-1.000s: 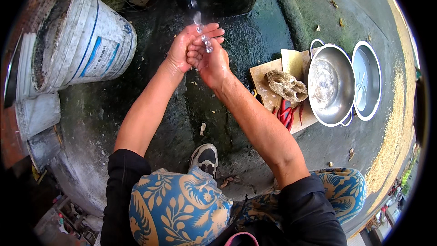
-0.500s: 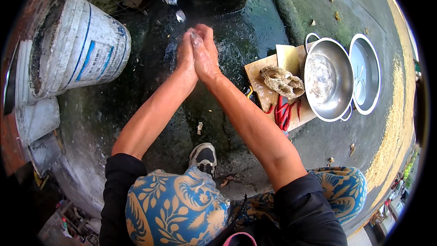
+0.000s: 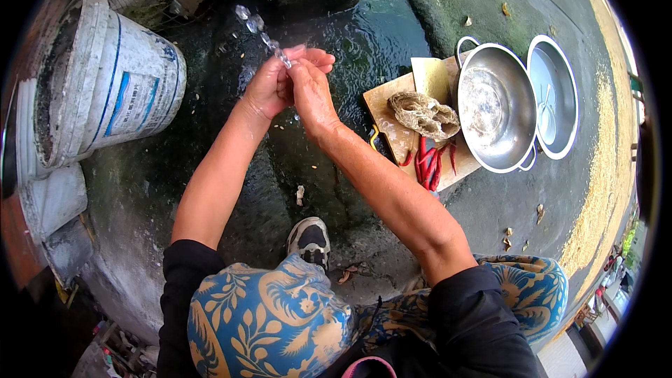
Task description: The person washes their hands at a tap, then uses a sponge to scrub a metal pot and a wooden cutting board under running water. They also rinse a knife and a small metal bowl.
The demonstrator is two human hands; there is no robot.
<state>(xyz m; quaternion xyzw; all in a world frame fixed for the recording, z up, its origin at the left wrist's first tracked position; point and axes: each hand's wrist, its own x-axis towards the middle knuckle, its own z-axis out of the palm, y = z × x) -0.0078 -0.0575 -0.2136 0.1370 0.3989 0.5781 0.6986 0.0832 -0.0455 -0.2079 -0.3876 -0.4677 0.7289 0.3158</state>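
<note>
Water falls in a broken string of drops from the upper left onto my wet hands. My left hand is held palm up, its fingers stretched out to the right behind the other hand. Across that palm lies my right hand, touching it, with its fingers partly hidden. Neither hand appears to hold anything. Below them the dark ground is wet.
A dirty white bucket stands at the left. On the right, a board bears a dried loofah, red chillies and a yellow sponge-like square. Beside it are a two-handled metal pan and a basin of water.
My hands have shifted from pressed palm to palm to lying crosswise, with the left fingers now reaching right. The falling water now meets the hands. The whole view has shifted slightly.
</note>
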